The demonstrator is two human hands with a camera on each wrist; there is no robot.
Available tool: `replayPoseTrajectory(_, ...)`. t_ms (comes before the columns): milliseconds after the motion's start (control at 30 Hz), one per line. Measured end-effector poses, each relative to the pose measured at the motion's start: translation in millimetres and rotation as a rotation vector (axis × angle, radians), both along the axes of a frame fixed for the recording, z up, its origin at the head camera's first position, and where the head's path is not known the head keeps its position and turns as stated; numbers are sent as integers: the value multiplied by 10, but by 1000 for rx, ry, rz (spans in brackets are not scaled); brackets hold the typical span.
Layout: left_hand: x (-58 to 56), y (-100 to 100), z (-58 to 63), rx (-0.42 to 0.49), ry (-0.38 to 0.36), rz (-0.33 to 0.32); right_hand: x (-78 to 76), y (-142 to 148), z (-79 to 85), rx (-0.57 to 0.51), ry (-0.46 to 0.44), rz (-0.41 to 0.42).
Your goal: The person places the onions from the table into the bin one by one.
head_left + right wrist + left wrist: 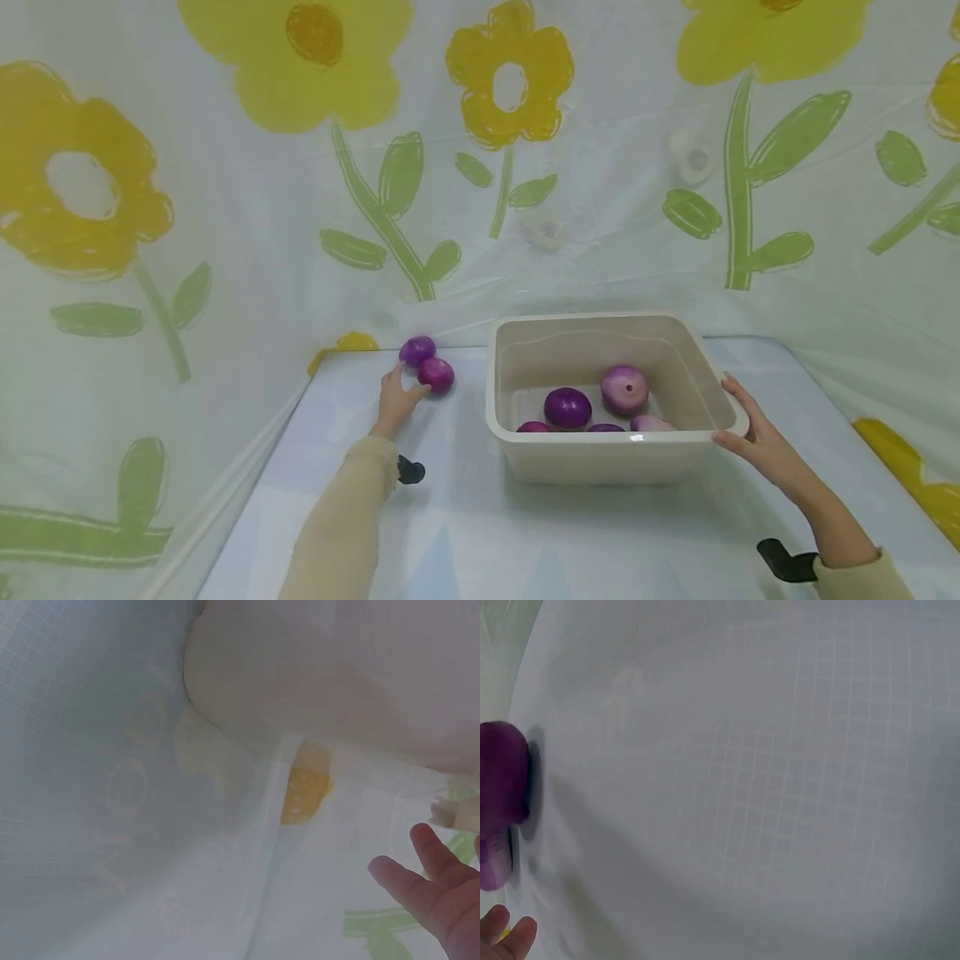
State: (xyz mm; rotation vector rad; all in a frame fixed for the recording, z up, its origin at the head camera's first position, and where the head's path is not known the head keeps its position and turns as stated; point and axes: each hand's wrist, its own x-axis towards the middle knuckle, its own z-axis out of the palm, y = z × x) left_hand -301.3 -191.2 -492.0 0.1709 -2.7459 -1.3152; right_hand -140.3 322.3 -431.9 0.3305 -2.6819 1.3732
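Note:
Two purple onions sit side by side at the back left of the table: a farther onion (417,351) and a nearer onion (436,377). My left hand (396,402) reaches beside them, thumb and fingers spread, the thumb close to the nearer one; whether it touches cannot be told. The left wrist view has a dark onion (501,780) at the left edge, with fingertips (517,939) below it. A beige plastic bin (600,457) holds several onions, including a dark onion (567,408) and a paler onion (625,389). My right hand (765,442) rests at its right front corner, fingers (405,885) extended outside.
The table (457,533) has a pale cover. Behind it hangs a flower-printed curtain (607,250), which also rises at both sides. The bin stands right of the loose onions, near the back edge. Black straps (787,562) are on the wrists.

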Motion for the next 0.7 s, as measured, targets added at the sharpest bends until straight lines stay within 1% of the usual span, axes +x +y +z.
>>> replayPoseTrajectory(100, -48, 139, -10, -44, 3, -43, -1, 4, -4, -11, 4, 3)
replayPoseTrajectory(167, -84, 211, -13, -90, 22, -72, -1, 3, -4, -14, 4, 2)
replayPoseTrajectory(233, -111, 259, -12, -143, 33, -104, -2, -4, -2, -14, 7, 3)
replayPoseTrajectory(333, -116, 306, 18, -197, 18, -132, -8, -20, 2, -7, 6, 1)
replayPoseTrajectory(467, -111, 340, 63, -259, -15, -119, -12, -27, 4, -12, 2, 2)
replayPoseTrajectory(533, -111, 350, 86, -280, -18, -107, -11, -21, 3, -18, 1, 2)
replayPoseTrajectory(633, -106, 356, 99, -279, -24, -96, -8, -9, 2, -17, 2, -1)
replayPoseTrajectory(700, -103, 358, 72, -269, -29, -106, -7, -2, 2, -12, 3, -3)
